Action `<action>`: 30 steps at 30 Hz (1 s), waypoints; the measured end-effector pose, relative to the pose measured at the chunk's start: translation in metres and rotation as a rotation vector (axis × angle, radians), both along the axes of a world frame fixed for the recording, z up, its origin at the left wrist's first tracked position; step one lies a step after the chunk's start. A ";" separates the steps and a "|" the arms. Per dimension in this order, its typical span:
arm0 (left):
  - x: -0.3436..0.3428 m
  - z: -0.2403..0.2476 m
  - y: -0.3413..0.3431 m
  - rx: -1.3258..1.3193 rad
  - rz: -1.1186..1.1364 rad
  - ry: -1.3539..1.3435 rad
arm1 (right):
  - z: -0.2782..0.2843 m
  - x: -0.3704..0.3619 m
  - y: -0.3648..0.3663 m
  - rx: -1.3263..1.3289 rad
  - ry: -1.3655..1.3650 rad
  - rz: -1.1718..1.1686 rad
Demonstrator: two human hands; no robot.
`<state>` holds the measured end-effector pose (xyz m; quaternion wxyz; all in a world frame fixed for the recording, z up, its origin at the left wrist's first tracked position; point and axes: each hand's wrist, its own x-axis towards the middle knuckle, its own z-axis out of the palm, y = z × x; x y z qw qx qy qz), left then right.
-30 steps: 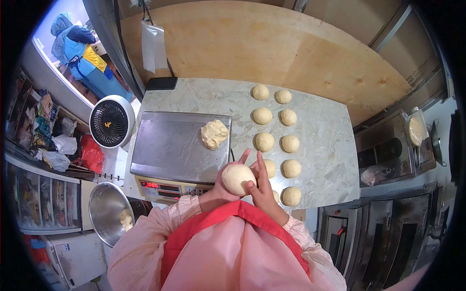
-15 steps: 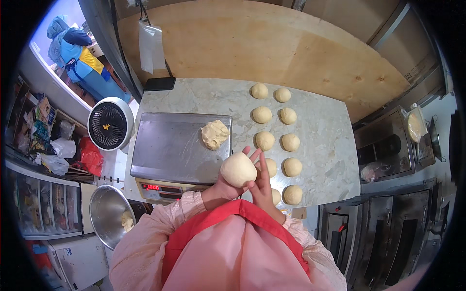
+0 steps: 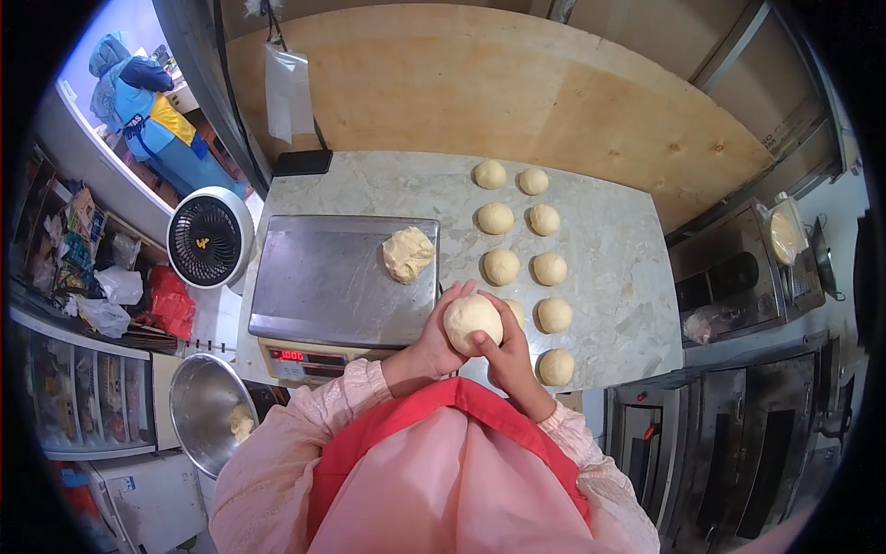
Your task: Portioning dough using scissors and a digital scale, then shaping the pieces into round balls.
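Observation:
A smooth, pale dough ball [image 3: 472,323] is cupped between my two hands above the table's front edge. My left hand [image 3: 432,349] wraps its left side, and my right hand [image 3: 513,362] holds it from the right with the thumb across its front. Just beyond, a rough lump of dough [image 3: 408,256] sits on the right part of the metal scale platform [image 3: 318,277]. To the right, several rounded dough balls [image 3: 500,267] stand in two columns on the marbled tabletop [image 3: 614,277]. My hands partly cover the near end of the left column.
A steel bowl [image 3: 189,399] with some dough stands at the lower left, beside the scale. Beyond it are a round fan [image 3: 210,231] and a black flat device [image 3: 303,162] on the table corner. Ovens [image 3: 757,452] stand at right. Another person [image 3: 152,111] is in the far-left doorway.
Both hands and the dough ball have shifted slightly right. My right hand has closed around the ball, its thumb now over the front; its fingers were stretched out before.

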<state>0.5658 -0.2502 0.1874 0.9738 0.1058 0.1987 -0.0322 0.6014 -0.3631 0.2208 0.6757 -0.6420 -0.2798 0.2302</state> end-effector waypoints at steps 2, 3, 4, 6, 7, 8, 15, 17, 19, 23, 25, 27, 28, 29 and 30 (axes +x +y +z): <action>0.003 -0.008 0.004 0.009 -0.055 0.069 | -0.006 0.003 -0.002 -0.040 0.071 0.015; 0.004 -0.011 0.006 0.017 -0.108 0.140 | -0.007 0.005 -0.003 -0.081 0.143 0.032; 0.002 -0.014 0.007 0.018 -0.109 0.139 | -0.006 0.006 -0.005 -0.080 0.142 0.031; -0.003 -0.011 0.011 0.369 -0.231 0.080 | 0.000 0.011 -0.010 -0.066 0.314 0.037; -0.007 -0.008 0.011 0.370 -0.230 0.079 | 0.003 0.013 -0.011 -0.065 0.313 0.037; -0.013 0.004 0.009 0.342 -0.179 0.070 | 0.007 0.014 -0.013 -0.125 0.207 0.020; -0.010 0.014 -0.017 -0.001 -0.086 -0.117 | 0.006 0.008 -0.011 -0.144 -0.092 0.091; -0.008 -0.003 -0.013 -0.120 -0.119 -0.050 | 0.010 0.009 -0.015 -0.167 -0.193 0.085; -0.007 -0.006 -0.013 0.029 -0.090 -0.206 | 0.023 0.007 -0.019 -0.309 -0.521 -0.021; -0.005 0.006 -0.015 -0.185 0.022 -0.346 | 0.027 0.012 -0.035 -0.142 -0.603 -0.310; -0.002 0.005 -0.012 -0.279 0.058 -0.346 | 0.019 -0.001 -0.042 -0.061 -0.374 -0.208; 0.001 0.011 -0.019 -0.264 0.037 -0.275 | -0.003 -0.014 -0.035 0.025 -0.402 -0.116; 0.002 0.013 -0.021 -0.246 0.027 -0.204 | -0.004 -0.019 -0.033 0.067 -0.286 -0.117; 0.001 0.008 -0.021 -0.246 0.027 -0.204 | -0.002 -0.019 -0.032 0.067 -0.286 -0.117; 0.000 0.001 -0.021 -0.276 0.000 -0.218 | 0.001 -0.017 -0.031 0.078 -0.123 -0.111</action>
